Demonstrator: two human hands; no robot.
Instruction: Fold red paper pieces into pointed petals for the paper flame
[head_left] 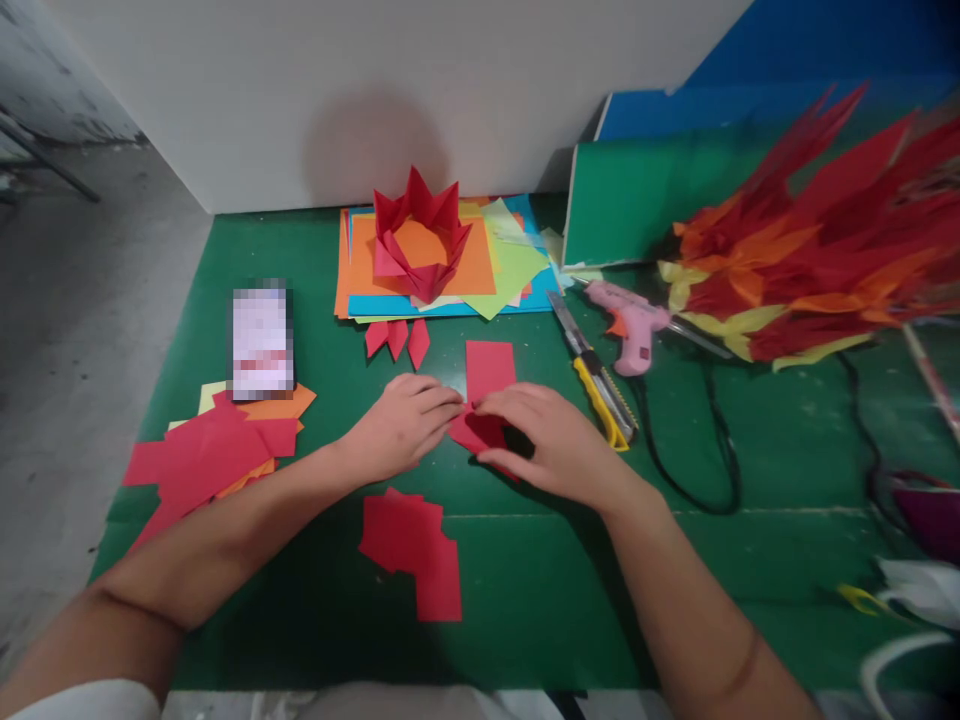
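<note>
In the middle of the table, both hands are on a small piece of red paper (pixel 480 428) that looks partly folded. My left hand (pixel 409 425) has its fingers pressed together at the paper's left edge. From the right, my right hand (pixel 555 445) curls over the paper, fingers on top and thumb on its near side. Just beyond lies a flat red paper rectangle (pixel 491 365). Nearer me are overlapping red paper pieces (pixel 412 545). Small folded red petals (pixel 397 340) lie beyond my left hand, below a pointed red paper ring (pixel 450 265).
The ring stands on stacked coloured paper (pixel 364 255). A yellow utility knife (pixel 600 395) and pink glue gun (pixel 637 325) with a black cord lie right. Red and orange paper flames (pixel 810 250) stand far right. A phone (pixel 261 345) and paper scraps (pixel 217 450) are left.
</note>
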